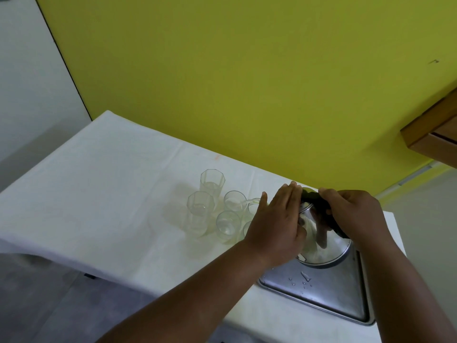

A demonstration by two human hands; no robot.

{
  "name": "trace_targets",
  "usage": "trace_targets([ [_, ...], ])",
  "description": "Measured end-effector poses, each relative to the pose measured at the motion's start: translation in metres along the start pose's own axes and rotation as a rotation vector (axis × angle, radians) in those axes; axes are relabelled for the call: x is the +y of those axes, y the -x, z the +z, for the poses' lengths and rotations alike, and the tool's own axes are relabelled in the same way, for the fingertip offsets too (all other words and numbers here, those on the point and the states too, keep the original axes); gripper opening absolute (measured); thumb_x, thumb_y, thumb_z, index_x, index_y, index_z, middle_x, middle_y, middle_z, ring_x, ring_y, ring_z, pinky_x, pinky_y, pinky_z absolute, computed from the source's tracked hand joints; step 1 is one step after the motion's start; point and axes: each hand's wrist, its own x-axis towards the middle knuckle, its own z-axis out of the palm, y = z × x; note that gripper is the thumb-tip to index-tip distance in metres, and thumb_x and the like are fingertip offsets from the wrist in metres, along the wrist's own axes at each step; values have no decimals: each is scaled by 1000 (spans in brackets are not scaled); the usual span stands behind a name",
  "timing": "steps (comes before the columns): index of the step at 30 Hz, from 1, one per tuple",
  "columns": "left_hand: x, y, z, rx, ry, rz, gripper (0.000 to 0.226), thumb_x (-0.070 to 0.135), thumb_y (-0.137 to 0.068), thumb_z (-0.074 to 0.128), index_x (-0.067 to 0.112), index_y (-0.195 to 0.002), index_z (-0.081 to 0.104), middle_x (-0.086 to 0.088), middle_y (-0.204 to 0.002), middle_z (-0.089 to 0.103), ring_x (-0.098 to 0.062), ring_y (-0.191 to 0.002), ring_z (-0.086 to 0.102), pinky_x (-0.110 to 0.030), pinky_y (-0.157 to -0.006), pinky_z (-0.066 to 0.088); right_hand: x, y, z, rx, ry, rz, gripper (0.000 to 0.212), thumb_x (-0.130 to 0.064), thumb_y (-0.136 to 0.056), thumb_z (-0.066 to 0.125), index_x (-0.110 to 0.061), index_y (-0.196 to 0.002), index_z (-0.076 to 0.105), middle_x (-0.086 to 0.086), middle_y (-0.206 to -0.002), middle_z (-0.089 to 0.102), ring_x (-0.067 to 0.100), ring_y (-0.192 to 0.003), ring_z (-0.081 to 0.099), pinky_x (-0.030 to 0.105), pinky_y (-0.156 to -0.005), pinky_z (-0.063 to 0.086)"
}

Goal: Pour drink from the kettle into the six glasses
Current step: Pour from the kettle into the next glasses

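Observation:
A shiny steel kettle (324, 243) with a black handle is tipped to the left over a cluster of clear glasses. My right hand (356, 214) grips the black handle at the top. My left hand (277, 224) lies flat against the kettle's left side and lid, fingers extended. A thin pale stream runs from the spout into a short glass (233, 200). Two tall faceted glasses (212, 184) (199, 211) hold some pale liquid. Another short glass (228, 225) stands in front; two more glasses are partly hidden behind my left hand.
A metal tray (319, 293) with water drops lies under the kettle at the table's right end. The white tablecloth (111, 184) covers the table, which stands against a yellow wall (222, 70). A wooden cabinet corner (435, 129) juts in at the right.

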Motion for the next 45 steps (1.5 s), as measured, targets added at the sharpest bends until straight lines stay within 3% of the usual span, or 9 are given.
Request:
trace_targets([
  [10,3,1,-1,5,4,7,74,21,-89,47,6,-153,13,-10,-162,16,-22,-150,12,-53,-121,11,-1,2,-5,12,25,3,61,-59,-77,50,-5,-56,69,1,-44,66,28,-52,64,34,-57,47],
  [24,5,1,-2,6,-3,16,73,21,-89,47,6,-152,14,-10,-161,17,-22,-150,13,-54,-121,12,1,4,-6,26,8,-9,56,-49,-90,58,-6,-55,69,0,-40,63,25,-46,59,32,-54,43],
  [29,5,1,-1,4,-15,19,74,21,-87,47,6,-152,16,-10,-161,18,-22,-149,14,-54,-120,14,1,5,-4,34,-33,23,54,-47,-89,60,-4,-58,71,3,-46,66,30,-51,62,39,-60,51],
  [32,5,1,0,7,-17,27,72,21,-88,47,6,-152,17,-11,-161,19,-23,-149,15,-55,-120,15,4,8,-3,17,-108,63,53,-50,-85,60,-4,-61,72,9,-47,68,31,-49,60,41,-62,53],
  [36,7,1,1,0,-43,56,70,21,-88,44,7,-152,17,-11,-162,19,-25,-150,13,-57,-119,14,12,18,1,15,-307,144,57,-55,-75,57,-1,-61,68,18,-47,65,23,-38,48,35,-57,43],
  [39,12,0,0,-3,-61,90,70,21,-87,43,6,-151,19,-11,-161,19,-25,-150,10,-59,-118,16,19,29,8,69,-477,197,41,-42,-84,62,-19,-51,70,1,-39,56,12,-37,44,29,-53,36],
  [42,18,-1,-2,9,-95,121,69,21,-86,46,6,-150,22,-10,-161,20,-25,-151,9,-59,-117,17,23,36,12,89,-677,254,45,-33,-90,63,-9,-51,66,4,-49,54,18,-42,42,23,-46,33],
  [45,24,-4,-6,32,-133,150,68,21,-86,44,6,-149,25,-11,-161,21,-25,-151,9,-58,-116,16,19,40,10,123,-802,265,47,-22,-98,58,-15,-52,58,-4,-41,48,10,-31,35,13,-35,28],
])
